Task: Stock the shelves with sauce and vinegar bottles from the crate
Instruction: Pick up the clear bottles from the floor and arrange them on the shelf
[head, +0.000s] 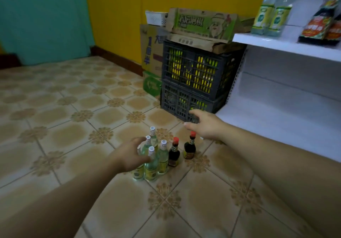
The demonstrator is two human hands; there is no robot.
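Several clear vinegar bottles (162, 157) with white caps and yellow-green labels stand in a cluster on the tiled floor. Two dark sauce bottles (189, 147) with red caps stand just to their right. My left hand (132, 155) reaches to the left side of the cluster, fingers spread and thumb near the front bottle's neck; a grip is not plain. My right hand (204, 124) hovers open above the sauce bottles, holding nothing. Two dark plastic crates (195, 82) are stacked behind, with yellow-labelled goods inside.
A white shelf unit (287, 46) stands at the right, with vinegar bottles (269, 14) and dark sauce bottles (321, 22) on its upper shelf. Cardboard boxes (201, 25) and a white basket (156, 18) sit on and beside the crates. Yellow and teal walls lie behind.
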